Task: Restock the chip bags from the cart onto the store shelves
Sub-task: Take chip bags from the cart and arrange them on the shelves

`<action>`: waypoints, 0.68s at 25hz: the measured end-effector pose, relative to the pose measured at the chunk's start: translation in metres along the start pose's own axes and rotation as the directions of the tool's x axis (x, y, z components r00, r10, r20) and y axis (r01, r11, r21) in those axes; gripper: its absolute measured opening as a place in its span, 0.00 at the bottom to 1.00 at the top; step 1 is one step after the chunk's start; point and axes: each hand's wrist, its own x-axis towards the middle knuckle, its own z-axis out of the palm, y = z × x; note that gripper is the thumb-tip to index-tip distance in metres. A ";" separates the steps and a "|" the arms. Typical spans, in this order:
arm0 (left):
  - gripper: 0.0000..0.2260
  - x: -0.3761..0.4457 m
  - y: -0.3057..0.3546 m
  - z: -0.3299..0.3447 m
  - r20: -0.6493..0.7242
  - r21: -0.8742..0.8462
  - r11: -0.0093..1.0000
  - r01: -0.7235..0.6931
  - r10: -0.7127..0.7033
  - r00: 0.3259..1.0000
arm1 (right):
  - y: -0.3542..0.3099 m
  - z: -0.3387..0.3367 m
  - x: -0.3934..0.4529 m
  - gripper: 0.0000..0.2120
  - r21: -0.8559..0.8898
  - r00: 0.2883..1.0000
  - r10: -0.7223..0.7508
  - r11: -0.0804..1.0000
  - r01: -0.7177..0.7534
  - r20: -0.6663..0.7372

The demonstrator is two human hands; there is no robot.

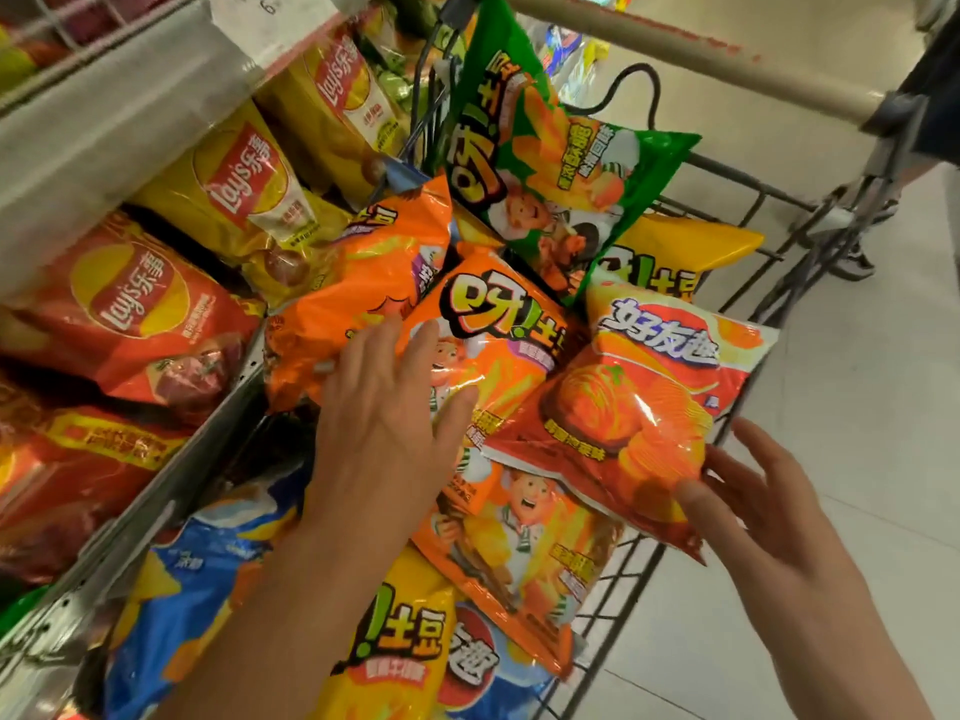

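Wire cart (pixel 737 200) heaped with chip bags (pixel 498 324), beside the shelves (pixel 171 491).
Red and yellow Lay's bags (pixel 156 314) lie on the shelves.

Head view: single wide-angle camera, worn, facing forward and down.
Looks steeply down from close above onto a wire cart (pixel 748 262) heaped with chip bags (pixel 498 324); store shelves (pixel 104 127) fill the left edge, floor (pixel 857 407) the right; frame tilted, edges bowed.

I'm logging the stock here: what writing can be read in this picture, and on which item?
"Lay's 乐事": red shelf bag and yellow shelf bags.
"呀!土豆": green bag and orange bag in the cart.
"好友趣": red-orange bag by the right hand.
Small print, shelf tag: unreadable.
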 end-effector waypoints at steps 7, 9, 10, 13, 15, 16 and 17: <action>0.49 0.049 0.005 0.002 0.304 0.110 0.982 0.157 -0.183 0.935 | -0.015 0.016 0.026 0.39 -0.012 0.981 0.187 0.982 -0.186 0.046; 0.48 0.056 0.004 0.003 0.353 0.109 0.978 0.175 -0.203 0.913 | -0.012 0.019 0.027 0.36 -0.010 0.983 0.174 0.985 -0.174 0.053; 0.47 0.057 0.003 0.004 0.358 0.071 0.979 0.190 -0.203 0.912 | -0.008 0.019 0.027 0.37 0.001 0.985 0.163 0.987 -0.163 0.055; 0.43 0.051 0.000 0.002 0.339 -0.098 0.963 0.249 -0.203 0.919 | 0.003 0.018 0.026 0.35 0.066 0.993 0.118 0.991 -0.120 0.033; 0.41 0.044 0.001 0.001 0.316 -0.159 0.953 0.256 -0.197 0.928 | 0.006 0.014 0.024 0.35 0.104 0.993 0.112 0.988 -0.116 0.044; 0.39 0.042 0.000 -0.001 0.299 -0.175 0.952 0.250 -0.190 0.935 | 0.007 0.011 0.023 0.36 0.130 0.992 0.108 0.985 -0.115 0.060; 0.37 0.038 0.000 -0.003 0.281 -0.187 0.952 0.241 -0.183 0.942 | 0.009 0.007 0.021 0.37 0.152 0.992 0.103 0.982 -0.113 0.072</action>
